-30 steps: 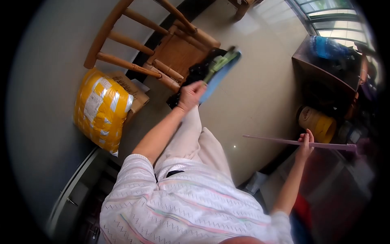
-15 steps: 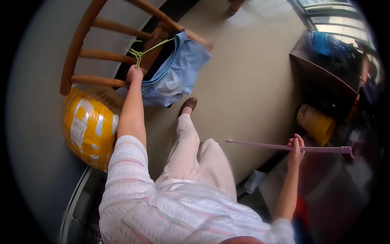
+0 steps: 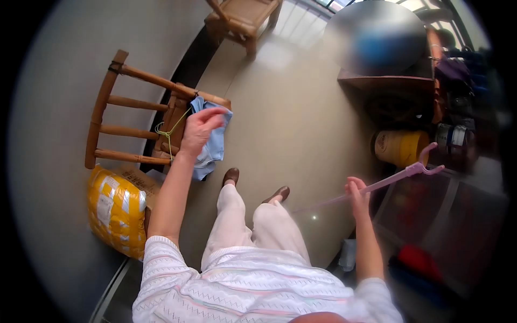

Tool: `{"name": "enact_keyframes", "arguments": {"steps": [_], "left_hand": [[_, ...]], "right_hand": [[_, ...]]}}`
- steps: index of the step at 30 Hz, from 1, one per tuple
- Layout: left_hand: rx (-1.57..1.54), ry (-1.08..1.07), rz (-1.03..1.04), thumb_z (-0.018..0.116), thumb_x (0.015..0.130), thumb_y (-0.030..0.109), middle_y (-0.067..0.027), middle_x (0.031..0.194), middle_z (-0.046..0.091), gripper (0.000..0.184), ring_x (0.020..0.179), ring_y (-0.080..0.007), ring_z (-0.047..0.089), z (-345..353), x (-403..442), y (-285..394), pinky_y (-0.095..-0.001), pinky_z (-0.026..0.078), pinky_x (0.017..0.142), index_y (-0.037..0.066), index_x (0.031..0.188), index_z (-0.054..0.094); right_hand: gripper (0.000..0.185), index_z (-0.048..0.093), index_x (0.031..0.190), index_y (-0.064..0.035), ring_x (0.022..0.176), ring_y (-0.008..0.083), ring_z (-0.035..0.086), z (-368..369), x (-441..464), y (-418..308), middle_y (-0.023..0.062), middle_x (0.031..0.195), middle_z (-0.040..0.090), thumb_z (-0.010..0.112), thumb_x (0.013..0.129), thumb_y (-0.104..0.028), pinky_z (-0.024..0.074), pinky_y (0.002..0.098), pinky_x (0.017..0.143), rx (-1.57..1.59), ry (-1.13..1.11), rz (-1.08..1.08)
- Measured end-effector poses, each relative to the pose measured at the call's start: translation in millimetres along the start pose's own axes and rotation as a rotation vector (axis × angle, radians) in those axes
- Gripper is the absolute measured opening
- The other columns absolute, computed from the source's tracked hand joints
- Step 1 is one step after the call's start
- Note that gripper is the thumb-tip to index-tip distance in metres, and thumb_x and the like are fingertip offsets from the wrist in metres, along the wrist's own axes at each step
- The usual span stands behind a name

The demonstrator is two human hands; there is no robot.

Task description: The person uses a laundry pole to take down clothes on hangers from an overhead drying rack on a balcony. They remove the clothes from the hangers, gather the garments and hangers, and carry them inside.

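Note:
My left hand [image 3: 200,129] is raised over the bamboo chair, its fingers bent, with nothing visible in it. Beneath and behind it, a light blue garment [image 3: 215,144] lies on the chair seat, with a green hanger [image 3: 168,132] at its left side. My right hand [image 3: 357,195] is closed round a thin pink pole [image 3: 385,183]. The pole's forked hook end points to the upper right, and its thin end reaches down to the left in front of my knee.
Left of my legs are the bamboo chair [image 3: 132,131], a yellow taped parcel [image 3: 113,212] and a cardboard box [image 3: 134,180]. Another wooden chair [image 3: 245,16] stands at the top. On the right are a brown cabinet [image 3: 385,82] and a yellow bucket [image 3: 401,148].
My left hand has let go of the green hanger and moved right, above the garment, which now rests on the chair. The pole's hook end has tilted upward. The view has shifted.

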State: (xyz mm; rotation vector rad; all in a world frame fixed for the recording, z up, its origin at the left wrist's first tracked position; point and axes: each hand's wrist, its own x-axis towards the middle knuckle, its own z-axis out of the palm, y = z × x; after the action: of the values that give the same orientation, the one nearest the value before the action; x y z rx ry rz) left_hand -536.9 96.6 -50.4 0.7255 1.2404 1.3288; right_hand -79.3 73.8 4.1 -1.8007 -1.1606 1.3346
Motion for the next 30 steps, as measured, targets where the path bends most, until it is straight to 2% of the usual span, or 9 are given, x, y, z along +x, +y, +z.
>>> {"name": "enact_keyframes", "arguments": {"steps": [2, 3, 4, 5, 9, 15, 21, 25, 30], "left_hand": [[-0.143, -0.319, 0.209, 0.054, 0.079, 0.0, -0.0062, 0.075, 0.059, 0.015, 0.072, -0.0098, 0.055, 93, -22, 93, -0.0208, 0.044, 0.069, -0.001, 0.093, 0.06], [-0.265, -0.485, 0.307, 0.053, 0.08, 0.002, -0.0102, 0.076, 0.058, 0.014, 0.07, -0.015, 0.055, 136, -40, 134, -0.0256, 0.045, 0.067, -0.001, 0.091, 0.06], [-0.281, -0.714, 0.534, 0.051, 0.081, 0.004, -0.0136, 0.078, 0.058, 0.014, 0.069, -0.0196, 0.055, 175, -57, 170, -0.0312, 0.045, 0.065, 0.0, 0.091, 0.06], [-0.432, -0.924, 0.475, 0.051, 0.083, 0.008, -0.0154, 0.078, 0.058, 0.014, 0.068, -0.0211, 0.054, 210, -80, 208, -0.0356, 0.045, 0.064, 0.001, 0.088, 0.061], [-0.605, -1.359, 0.885, 0.05, 0.082, 0.013, -0.0104, 0.069, 0.055, 0.017, 0.059, -0.0203, 0.052, 334, -132, 249, -0.0343, 0.044, 0.055, 0.0, 0.083, 0.061], [-0.456, -1.575, 0.863, 0.051, 0.081, 0.012, -0.0101, 0.07, 0.055, 0.015, 0.06, -0.0198, 0.052, 431, -175, 238, -0.0335, 0.044, 0.056, 0.0, 0.084, 0.061], [-0.399, -1.752, 0.819, 0.053, 0.08, 0.012, -0.0098, 0.071, 0.055, 0.015, 0.061, -0.0193, 0.052, 499, -211, 223, -0.0326, 0.044, 0.057, 0.0, 0.085, 0.06], [-0.345, -1.814, 0.828, 0.054, 0.079, 0.012, -0.0097, 0.071, 0.055, 0.014, 0.061, -0.019, 0.053, 541, -186, 231, -0.032, 0.044, 0.057, 0.0, 0.085, 0.06], [-0.263, -1.858, 0.941, 0.055, 0.078, 0.011, -0.0094, 0.071, 0.055, 0.014, 0.062, -0.0186, 0.053, 567, -169, 251, -0.0313, 0.044, 0.058, 0.0, 0.086, 0.059]], "right_hand": [[0.013, 0.057, 0.093, -0.0004, 0.06, 0.0081, 0.05, -25, -7, 3, 0.0031, 0.07, 0.055, 0.05, 0.085, -0.008, 0.0409, 0.0192, 0.055, 0.018, -0.001, 0.029], [0.014, 0.057, 0.092, 0.0, 0.059, 0.0082, 0.05, -38, -11, 7, 0.0037, 0.07, 0.056, 0.05, 0.085, -0.009, 0.0413, 0.0196, 0.055, 0.01, -0.002, 0.013], [0.014, 0.057, 0.092, 0.0001, 0.059, 0.0082, 0.05, -54, -17, 12, 0.0037, 0.07, 0.056, 0.05, 0.085, -0.009, 0.0414, 0.0196, 0.054, -0.007, 0.014, 0.023], [0.014, 0.057, 0.092, 0.0001, 0.058, 0.0082, 0.05, -70, -24, 16, 0.0038, 0.07, 0.056, 0.05, 0.085, -0.009, 0.0414, 0.0196, 0.054, -0.029, 0.03, 0.035], [0.014, 0.057, 0.093, -0.0001, 0.058, 0.0079, 0.05, -140, -42, 39, 0.0039, 0.07, 0.056, 0.049, 0.085, -0.008, 0.0413, 0.0191, 0.053, 0.14, 0.059, 0.024], [0.013, 0.057, 0.093, -0.0021, 0.056, 0.0057, 0.049, -235, -71, 108, 0.0023, 0.069, 0.056, 0.049, 0.085, -0.009, 0.0411, 0.0182, 0.052, 0.207, 0.215, 0.065], [0.014, 0.058, 0.094, -0.0025, 0.055, 0.0051, 0.049, -283, -111, 165, 0.0014, 0.068, 0.056, 0.051, 0.084, -0.009, 0.0404, 0.0172, 0.05, 0.246, 0.358, 0.064], [0.013, 0.058, 0.092, -0.0019, 0.054, 0.0061, 0.049, -305, -98, 161, 0.0024, 0.067, 0.056, 0.051, 0.083, -0.008, 0.0406, 0.0176, 0.049, 0.359, 0.381, 0.068], [0.011, 0.059, 0.087, -0.0023, 0.051, 0.0072, 0.05, -317, -97, 182, 0.0029, 0.063, 0.057, 0.052, 0.081, -0.006, 0.0417, 0.0199, 0.046, 0.277, 0.531, 0.142]]}}
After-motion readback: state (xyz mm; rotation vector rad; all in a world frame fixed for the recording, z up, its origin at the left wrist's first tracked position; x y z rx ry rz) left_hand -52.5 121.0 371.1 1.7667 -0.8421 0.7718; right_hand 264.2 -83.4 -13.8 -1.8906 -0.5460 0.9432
